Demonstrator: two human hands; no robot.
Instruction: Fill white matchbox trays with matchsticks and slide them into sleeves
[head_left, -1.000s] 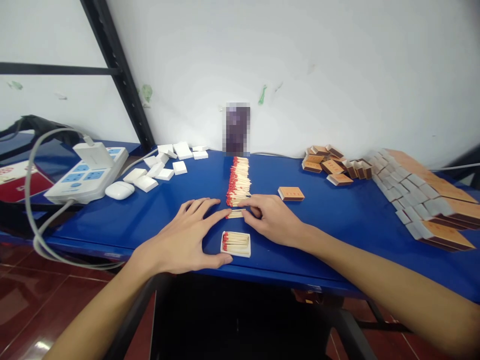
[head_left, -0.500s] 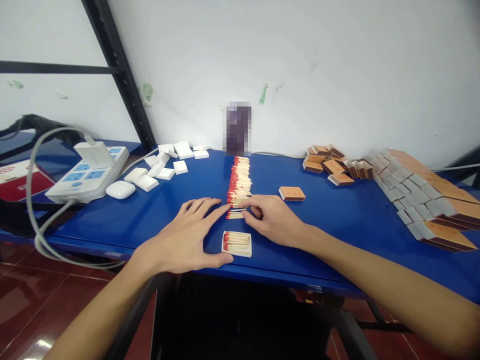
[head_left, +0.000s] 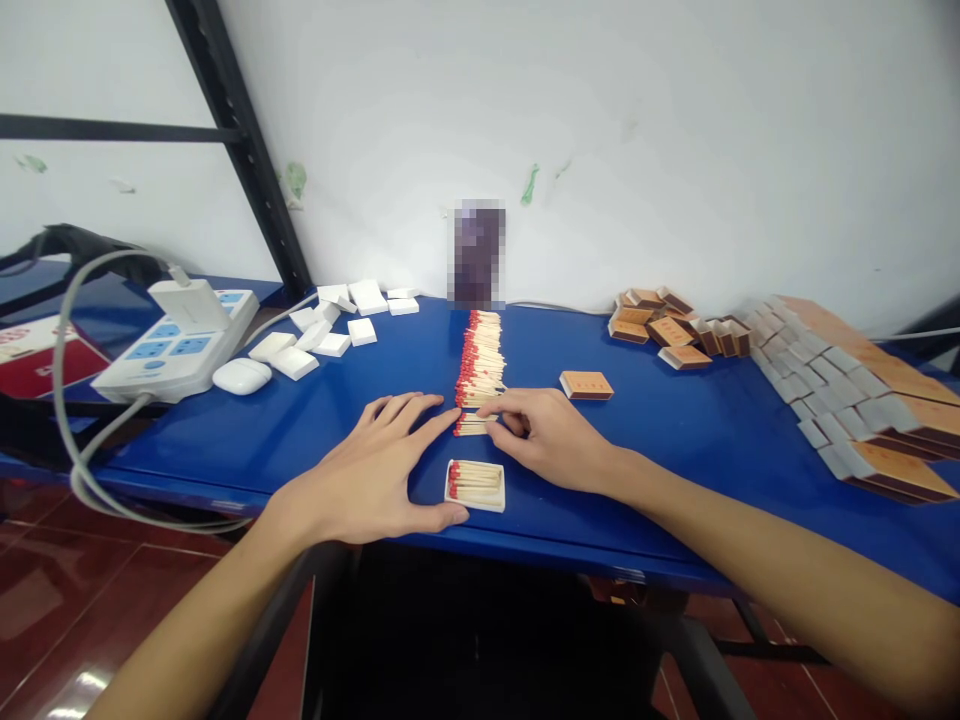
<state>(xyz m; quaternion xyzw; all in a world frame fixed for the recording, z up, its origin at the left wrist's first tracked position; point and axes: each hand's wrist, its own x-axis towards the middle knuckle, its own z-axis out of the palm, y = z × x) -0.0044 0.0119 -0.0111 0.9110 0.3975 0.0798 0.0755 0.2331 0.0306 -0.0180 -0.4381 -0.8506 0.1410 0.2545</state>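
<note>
My left hand (head_left: 367,470) lies spread on the table, holding nothing. Its index fingertip touches the red heads of a small group of matches (head_left: 469,425), and its thumb rests by the lower left corner of a white matchbox tray (head_left: 491,506). Several matches lie side by side in that tray, heads to the left. My right hand (head_left: 544,435) is partly curled, with index finger and thumb closing on the plain ends of the small group. Just beyond, a long row of loose matches (head_left: 484,360) runs toward the wall. The curled fingers hide some match ends.
An orange matchbox sleeve (head_left: 586,385) lies to the right. Farther right are loose sleeves (head_left: 667,332) and a big stack of matchboxes (head_left: 840,390). White trays (head_left: 294,362), a white earbud case (head_left: 241,376) and a power strip (head_left: 187,345) sit at left. A blurred-out upright object (head_left: 477,255) leans on the wall.
The small group of matches now sits closer against the row, its gap narrowed, with the right index finger and thumb around its ends. My left hand has hardly moved.
</note>
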